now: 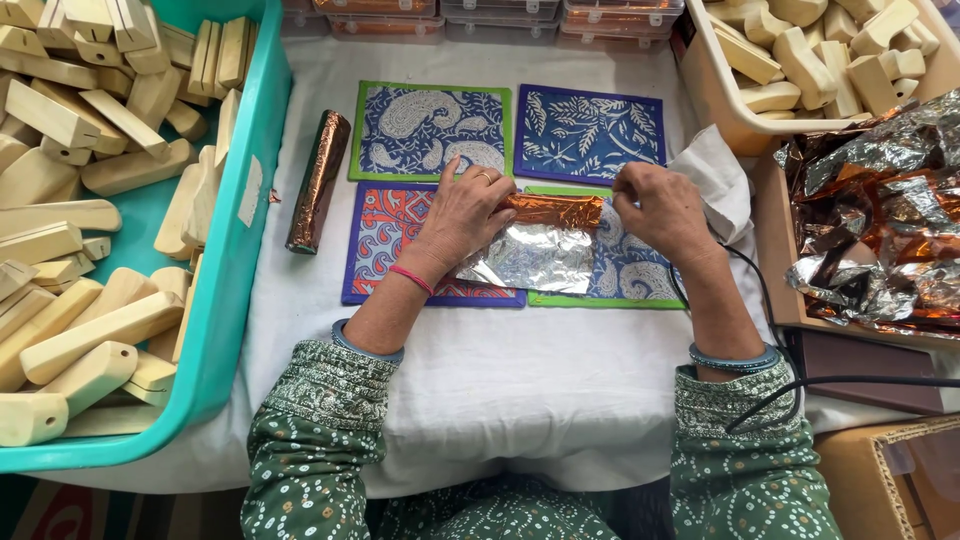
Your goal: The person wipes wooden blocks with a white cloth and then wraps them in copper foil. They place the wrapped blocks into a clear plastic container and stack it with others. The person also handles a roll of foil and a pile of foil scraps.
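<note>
My left hand (463, 215) and my right hand (662, 206) both grip a long piece half rolled in copper-coloured foil (553, 210). The loose silver side of the foil sheet (528, 258) spreads toward me under it. The work rests on patterned printed mats (430, 130), blue and orange, laid on a white cloth (500, 370). A finished foil-wrapped piece (318, 180) lies to the left of the mats.
A teal tub (235, 250) of bare wooden pieces stands at the left. A cream bin (715, 95) of more wooden pieces is at the back right. A box of crumpled foil sheets (880, 210) is at the right. A black cable (790, 390) crosses near my right arm.
</note>
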